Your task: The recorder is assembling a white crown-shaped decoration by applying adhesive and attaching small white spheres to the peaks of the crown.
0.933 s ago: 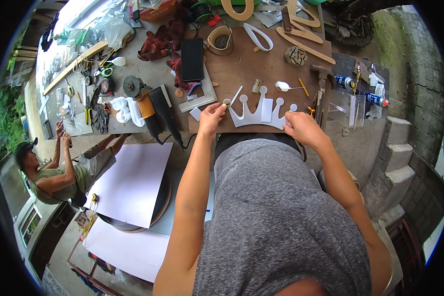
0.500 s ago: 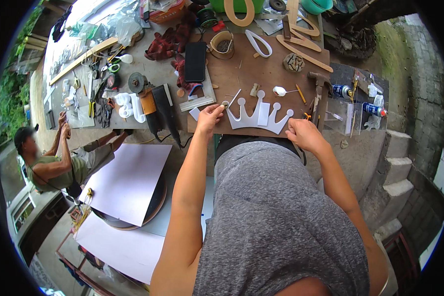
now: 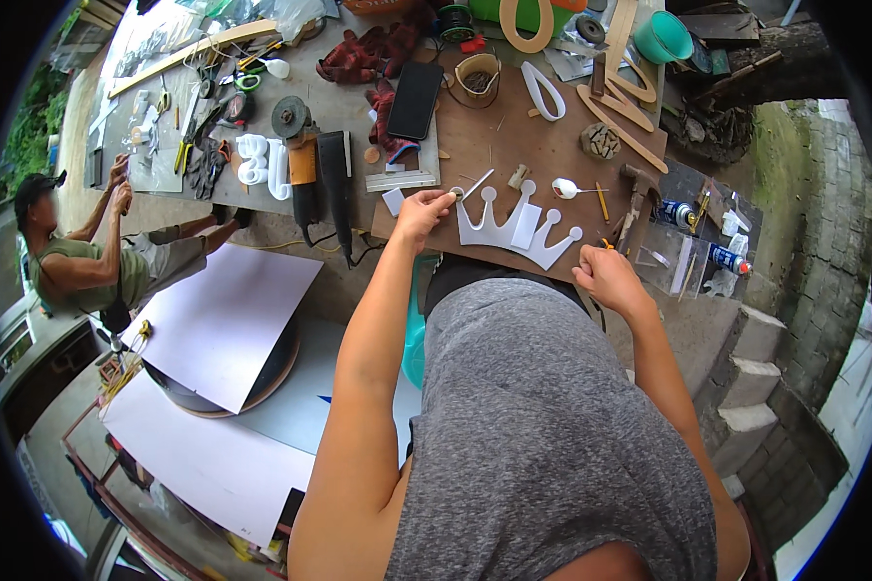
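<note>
On my monitor, daylight fell softly, glare whitened the far-left end of the table (image 3: 295, 85), and fisheye distortion curved edges toward 1 black rim.

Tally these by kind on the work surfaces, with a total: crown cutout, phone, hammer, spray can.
Crown cutout: 1
Phone: 1
Hammer: 1
Spray cans: 2
Total: 5

At centre, the small piece (image 3: 457, 195) in the left hand (image 3: 424, 217) is too small to identify; right of centre, the right hand's (image 3: 607, 277) palm is hidden; the upper edge crops a green container (image 3: 488, 11).
</note>
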`<state>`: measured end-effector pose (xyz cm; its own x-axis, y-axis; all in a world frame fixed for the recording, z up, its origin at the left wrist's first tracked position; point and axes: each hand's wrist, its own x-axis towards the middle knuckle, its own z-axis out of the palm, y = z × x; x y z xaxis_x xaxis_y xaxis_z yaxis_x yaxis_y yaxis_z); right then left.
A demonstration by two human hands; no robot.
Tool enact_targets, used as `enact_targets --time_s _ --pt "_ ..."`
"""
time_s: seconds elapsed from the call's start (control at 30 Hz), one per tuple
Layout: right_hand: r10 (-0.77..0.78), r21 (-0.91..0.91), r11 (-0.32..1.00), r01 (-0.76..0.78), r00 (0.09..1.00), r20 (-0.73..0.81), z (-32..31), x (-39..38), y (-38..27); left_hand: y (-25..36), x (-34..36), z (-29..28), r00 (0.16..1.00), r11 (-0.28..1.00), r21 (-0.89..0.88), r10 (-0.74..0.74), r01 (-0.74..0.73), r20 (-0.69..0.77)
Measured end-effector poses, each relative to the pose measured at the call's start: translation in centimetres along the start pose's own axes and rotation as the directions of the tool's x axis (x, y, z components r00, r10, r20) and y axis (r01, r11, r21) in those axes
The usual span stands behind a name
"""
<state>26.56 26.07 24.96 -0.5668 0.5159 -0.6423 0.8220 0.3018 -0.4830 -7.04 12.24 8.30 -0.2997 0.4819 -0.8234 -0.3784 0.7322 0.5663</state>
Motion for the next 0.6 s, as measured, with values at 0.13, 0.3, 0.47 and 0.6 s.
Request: enact_targets --time_s 0.13,0.3,0.47,0.6 --pt "-0.001 0.001 1.000 0.001 1.000 0.010 0.0 0.0 -0.2 0.1 -0.2 0.0 1.000 1.000 0.013 0.005 -0.005 -0.002" --pt "-0.012 0.003 1.000 0.012 1.000 0.009 0.3 -0.1 -0.2 0.2 -0.2 -0.1 1.000 1.000 0.013 0.003 -0.003 0.011" --pt "-0.004 0.016 1.000 0.004 1.000 0.011 0.8 -0.4 -0.1 0.3 -0.2 -0.1 1.000 1.000 0.012 -0.004 0.004 0.006" --pt "-0.008 0.030 1.000 0.008 1.000 0.001 1.1 -0.5 -0.1 0.2 0.0 -0.2 1.000 1.000 0.012 -0.007 0.007 0.012"
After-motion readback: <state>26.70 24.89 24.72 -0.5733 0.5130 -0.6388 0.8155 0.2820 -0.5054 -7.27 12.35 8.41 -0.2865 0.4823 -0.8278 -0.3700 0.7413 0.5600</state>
